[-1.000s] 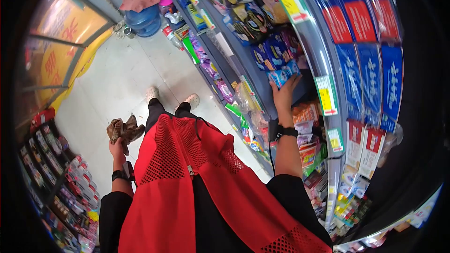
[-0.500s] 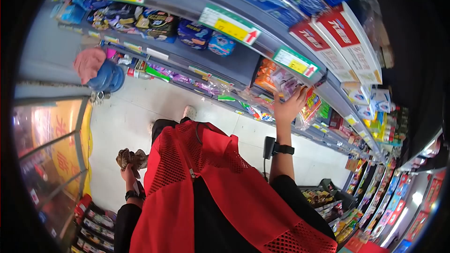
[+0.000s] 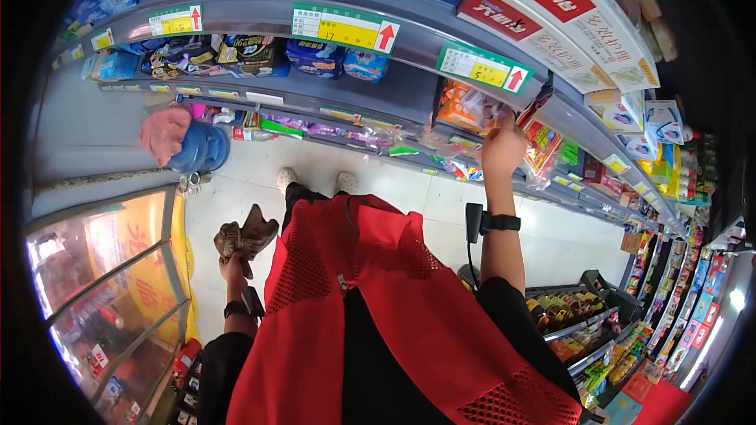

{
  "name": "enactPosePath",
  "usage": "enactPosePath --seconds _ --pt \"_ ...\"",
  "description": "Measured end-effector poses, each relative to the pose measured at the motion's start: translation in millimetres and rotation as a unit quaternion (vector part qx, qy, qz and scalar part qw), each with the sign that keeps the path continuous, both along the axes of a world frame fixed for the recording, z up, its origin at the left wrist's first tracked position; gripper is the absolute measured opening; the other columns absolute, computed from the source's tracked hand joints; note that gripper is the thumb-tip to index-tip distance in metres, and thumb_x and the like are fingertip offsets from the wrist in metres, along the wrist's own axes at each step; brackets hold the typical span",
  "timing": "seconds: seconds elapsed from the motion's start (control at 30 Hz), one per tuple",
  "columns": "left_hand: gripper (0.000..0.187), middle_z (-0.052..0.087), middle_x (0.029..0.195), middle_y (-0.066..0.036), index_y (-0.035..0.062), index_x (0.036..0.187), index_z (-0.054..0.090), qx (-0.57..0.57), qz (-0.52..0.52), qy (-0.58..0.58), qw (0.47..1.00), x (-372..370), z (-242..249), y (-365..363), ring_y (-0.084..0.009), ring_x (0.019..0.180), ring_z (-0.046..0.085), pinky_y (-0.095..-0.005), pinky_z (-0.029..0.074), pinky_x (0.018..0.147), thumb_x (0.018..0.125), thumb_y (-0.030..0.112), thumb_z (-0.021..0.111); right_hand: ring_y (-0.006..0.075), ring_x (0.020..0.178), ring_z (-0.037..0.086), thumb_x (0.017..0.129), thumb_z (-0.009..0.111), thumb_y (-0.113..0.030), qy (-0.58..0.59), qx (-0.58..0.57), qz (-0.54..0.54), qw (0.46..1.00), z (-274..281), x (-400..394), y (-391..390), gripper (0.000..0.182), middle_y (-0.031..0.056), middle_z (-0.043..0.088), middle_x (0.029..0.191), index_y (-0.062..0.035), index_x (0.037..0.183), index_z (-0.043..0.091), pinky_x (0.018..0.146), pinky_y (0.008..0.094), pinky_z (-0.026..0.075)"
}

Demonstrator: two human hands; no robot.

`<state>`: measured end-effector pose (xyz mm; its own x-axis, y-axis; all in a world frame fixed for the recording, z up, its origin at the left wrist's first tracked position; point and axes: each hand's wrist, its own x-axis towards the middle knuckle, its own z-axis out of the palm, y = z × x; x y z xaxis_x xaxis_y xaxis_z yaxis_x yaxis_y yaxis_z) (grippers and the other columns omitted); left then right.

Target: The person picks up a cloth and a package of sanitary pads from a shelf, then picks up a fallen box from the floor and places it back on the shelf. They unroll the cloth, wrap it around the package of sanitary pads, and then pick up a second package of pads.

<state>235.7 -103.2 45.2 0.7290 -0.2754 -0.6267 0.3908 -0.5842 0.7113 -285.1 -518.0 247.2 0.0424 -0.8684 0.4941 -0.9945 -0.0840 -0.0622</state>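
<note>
My left hand (image 3: 231, 269) is closed around a crumpled brown cloth (image 3: 246, 238), held above the floor at the left. My right hand (image 3: 504, 149) reaches into the shelf at the right of centre, under a price label (image 3: 486, 68). Its fingers curl inward at the edge of some orange packets (image 3: 459, 107) in clear wrapping. The fingertips are partly hidden, and what they grip cannot be made out. Just right of this hand hangs a red and yellow packet (image 3: 543, 148).
Toothpaste boxes (image 3: 551, 0) line the upper shelf. Dark and blue packs (image 3: 315, 57) stand on the shelf below. A blue water jug (image 3: 201, 145) with a pink cloth (image 3: 165, 135) is at the left wall, above a glass-fronted case (image 3: 118, 283). Bottles fill a rack (image 3: 571, 307) at lower right.
My right hand has gone from spread fingers over the packets to curled fingers at their edge. The left hand still holds the cloth, now more spread out. The camera view has shifted.
</note>
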Motion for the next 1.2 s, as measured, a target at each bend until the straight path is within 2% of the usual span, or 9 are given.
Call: enactPosePath --seconds 0.07,0.2,0.37,0.5,0.6,0.7,0.9,1.0,1.2 --pt "0.041 0.06 0.092 -0.008 0.0001 0.105 0.052 0.013 0.0 0.0 1.0 1.3 4.5 -3.0 -0.0183 0.078 0.06 -0.0312 0.05 0.069 0.067 0.005 0.066 0.0363 0.08 0.06 0.072 0.056 0.001 -0.04 -0.038 -0.025 0.998 14.1 9.9 8.0 0.044 0.0189 0.064 0.088 -0.0039 0.115 0.057 0.073 0.046 0.047" --pt "0.04 0.06 0.089 -0.009 -0.0004 0.102 0.052 0.035 0.007 -0.003 0.999 0.3 5.1 -2.4 -0.0183 0.074 0.06 -0.0317 0.051 0.066 0.066 0.004 0.066 0.0384 0.086 0.061 0.072 0.057 0.003 -0.057 -0.155 0.075 0.983 19.3 51.1 4.4 0.041 0.0207 0.064 0.095 -0.0019 0.113 0.057 0.072 0.0465 0.049" --pt "0.042 0.061 0.093 -0.009 -0.0009 0.104 0.052 0.043 0.028 -0.021 0.998 -11.4 8.3 -6.6 -0.0197 0.077 0.061 -0.0326 0.051 0.068 0.065 0.004 0.066 0.0342 0.101 0.061 0.069 0.057 0.004 -0.049 0.018 0.182 0.982 -39.4 116.5 -24.1 0.048 0.0179 0.063 0.109 -0.0048 0.116 0.057 0.084 0.0422 0.05" --pt "0.042 0.06 0.094 -0.009 0.0001 0.105 0.052 0.032 0.041 -0.02 0.998 -19.5 16.0 -5.2 -0.0197 0.078 0.061 -0.0322 0.051 0.069 0.065 0.004 0.066 0.0319 0.124 0.046 0.07 0.057 0.001 -0.102 0.146 0.221 0.959 -95.7 139.7 -39.3 0.057 0.0182 0.05 0.132 -0.0057 0.127 0.05 0.103 0.0398 0.04" --pt "0.043 0.06 0.094 -0.009 0.0005 0.106 0.051 0.03 0.052 -0.018 0.998 -21.5 14.4 3.8 -0.0194 0.077 0.06 -0.0323 0.051 0.069 0.066 0.004 0.066 0.0343 0.121 0.047 0.071 0.058 -0.001 -0.12 0.199 0.217 0.948 -87.4 141.2 -45.8 0.059 0.0197 0.05 0.129 -0.0043 0.129 0.046 0.102 0.0426 0.039" --pt "0.042 0.06 0.094 -0.009 0.0006 0.105 0.051 0.028 0.058 -0.002 0.998 -29.0 13.1 13.6 -0.0192 0.076 0.06 -0.0324 0.05 0.068 0.066 0.004 0.066 0.0375 0.115 0.05 0.072 0.059 -0.003 -0.118 0.13 0.185 0.967 -60.2 124.4 -35.5 0.057 0.0204 0.053 0.123 -0.0029 0.128 0.046 0.099 0.0454 0.04" --pt "0.04 0.06 0.092 -0.008 0.0002 0.102 0.052 0.065 0.051 -0.007 0.997 -33.9 -10.4 34.1 -0.0188 0.076 0.06 -0.0324 0.051 0.069 0.064 0.003 0.067 0.0412 0.096 0.054 0.074 0.069 -0.022 -0.144 0.006 -0.025 0.989 -15.8 72.0 -27.1 0.043 0.0222 0.06 0.103 0.0008 0.108 0.056 0.083 0.0492 0.043" --pt "0.041 0.06 0.094 -0.008 0.0001 0.103 0.052 0.05 0.025 0.01 0.998 -34.8 -10.4 30.9 -0.0192 0.078 0.06 -0.0326 0.051 0.07 0.064 0.002 0.066 0.0407 0.092 0.056 0.072 0.073 -0.031 -0.189 0.109 -0.023 0.976 -26.0 58.3 -30.4 0.047 0.0225 0.061 0.094 0.0018 0.102 0.059 0.079 0.0496 0.044" --pt "0.043 0.06 0.096 -0.009 0.0 0.106 0.051 0.034 0.021 -0.006 0.999 -36.5 6.4 2.6 -0.0189 0.082 0.059 -0.032 0.05 0.072 0.066 0.002 0.065 0.036 0.069 0.062 0.074 0.065 -0.018 -0.116 -0.036 0.015 0.992 -28.9 64.1 -18.8 0.038 0.0226 0.063 0.082 0.0024 0.106 0.059 0.066 0.0429 0.05"
